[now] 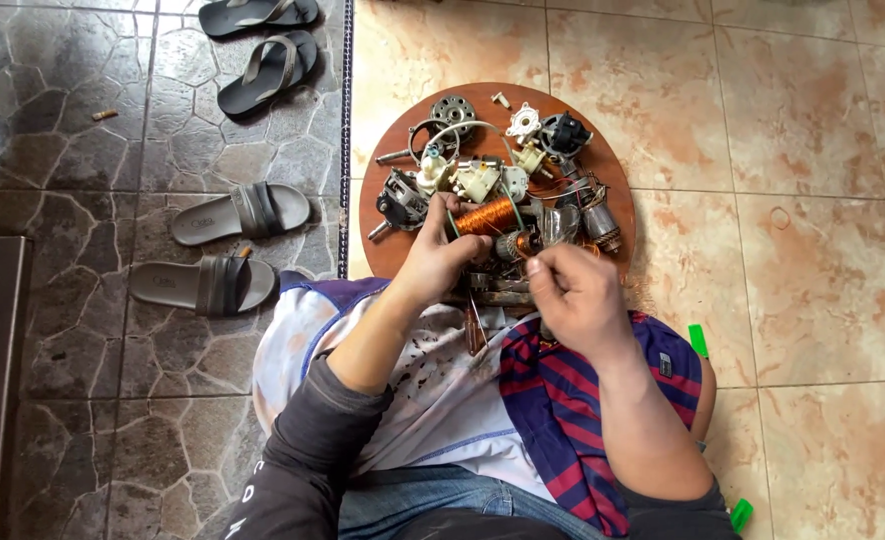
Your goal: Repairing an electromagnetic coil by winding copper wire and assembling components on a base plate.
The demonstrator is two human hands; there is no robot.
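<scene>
Now both hands (441, 258) on copper coil (487, 216)

Soft, even daylight is filling the scene, with no hard shadows falling anywhere. The glossy beige marbled floor tiles (763, 200) are catching a mild sheen toward two o'clock, while the dark grey stone-pattern paving (93, 200) at nine o'clock is reflecting faintly. The round reddish-brown wooden board (613, 180) is showing crisply at twelve o'clock. Straight tile joints are bending slightly near the edges.
</scene>
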